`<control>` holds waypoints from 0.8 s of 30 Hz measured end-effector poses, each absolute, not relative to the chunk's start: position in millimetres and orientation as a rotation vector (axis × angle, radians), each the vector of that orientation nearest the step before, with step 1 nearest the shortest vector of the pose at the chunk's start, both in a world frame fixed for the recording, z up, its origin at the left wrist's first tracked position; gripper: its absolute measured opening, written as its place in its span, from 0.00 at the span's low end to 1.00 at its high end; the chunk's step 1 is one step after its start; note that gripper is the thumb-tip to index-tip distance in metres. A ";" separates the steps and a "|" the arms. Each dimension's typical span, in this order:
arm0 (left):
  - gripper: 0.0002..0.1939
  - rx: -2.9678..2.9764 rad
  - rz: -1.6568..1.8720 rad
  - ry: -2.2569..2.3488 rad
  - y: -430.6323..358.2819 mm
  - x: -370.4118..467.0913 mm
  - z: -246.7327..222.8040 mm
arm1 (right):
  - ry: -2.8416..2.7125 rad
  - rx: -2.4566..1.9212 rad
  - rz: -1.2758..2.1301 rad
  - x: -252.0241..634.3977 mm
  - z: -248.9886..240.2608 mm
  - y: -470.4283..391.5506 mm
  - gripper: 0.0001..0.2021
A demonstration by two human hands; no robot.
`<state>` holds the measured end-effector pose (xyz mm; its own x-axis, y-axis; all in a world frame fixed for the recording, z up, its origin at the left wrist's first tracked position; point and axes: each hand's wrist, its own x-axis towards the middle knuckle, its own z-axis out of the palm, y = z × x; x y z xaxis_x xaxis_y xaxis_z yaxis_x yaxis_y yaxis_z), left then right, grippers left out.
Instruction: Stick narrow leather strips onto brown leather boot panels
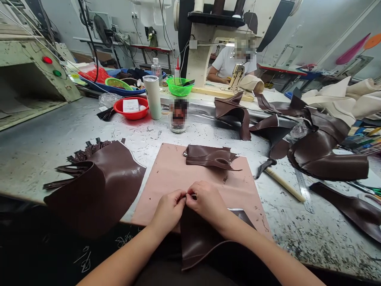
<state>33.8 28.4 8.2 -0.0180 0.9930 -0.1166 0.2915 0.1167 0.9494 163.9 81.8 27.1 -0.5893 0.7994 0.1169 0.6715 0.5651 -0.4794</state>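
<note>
Both hands meet over the front part of a pinkish-tan mat (pixel 160 171), pinching the upper edge of a dark brown leather piece (pixel 202 242). My left hand (pixel 170 206) has thumb and forefinger closed on the corner of that edge. Just beside it, my right hand (pixel 206 202) is closed on the same edge, its fingers curled. The leather drapes down over the table's front edge toward me. Farther up the mat lies a folded brown leather piece (pixel 208 155), touched by neither hand.
To the left, a large brown leather piece (pixel 119 167) with fringed strips overhangs the table edge. A hammer (pixel 284 183) and steel ruler (pixel 304 190) lie right of the mat, near more leather pieces (pixel 330 159). A glass jar (pixel 177 123), tumbler (pixel 152 97) and red bowl (pixel 131 113) stand behind.
</note>
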 end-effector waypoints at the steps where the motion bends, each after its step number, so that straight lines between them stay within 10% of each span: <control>1: 0.11 1.310 0.974 1.467 28.5 34.1 7.8 | -2.506 -1.208 0.488 163.5 27.1 80.0 0.06; 10: 0.13 1.121 0.954 1.322 34.2 32.2 3.1 | -2.136 -1.165 1.092 174.7 26.7 86.0 0.05; 24: 0.08 1.416 0.796 1.694 38.0 31.4 4.3 | -2.077 -0.945 0.867 265.0 24.5 63.8 0.10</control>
